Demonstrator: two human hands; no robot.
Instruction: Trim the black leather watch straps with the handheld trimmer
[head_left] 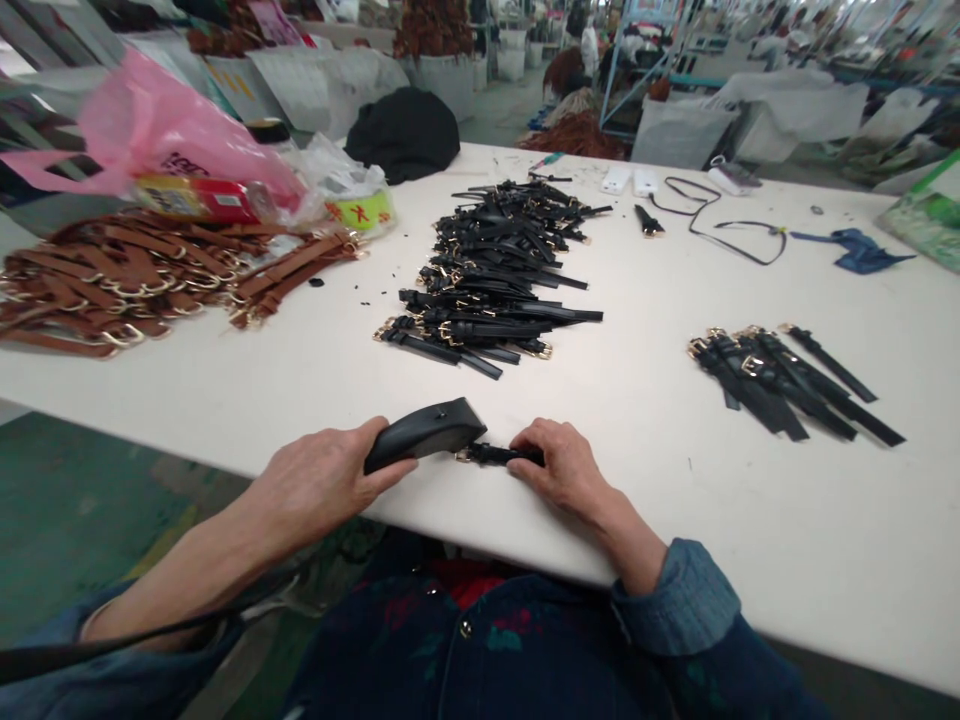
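My left hand (330, 475) is wrapped round a black, curved, block-like piece (427, 432) with a small knob on its face; its exact kind I cannot make out. The broad end of this piece sits just above the buckle end of a short black buckle strap (491, 455). I cannot tell whether the two touch. My right hand (559, 462) pinches the strap's other end against the white table near its front edge, covering that end.
A long pile of black buckle straps (495, 270) lies ahead, with a smaller group (787, 380) at the right. Brown buckle straps (127, 270), a pink bag (172, 130) and a black cloth item (405, 130) sit left and behind. A thin black cord (697, 205) lies at the back right.
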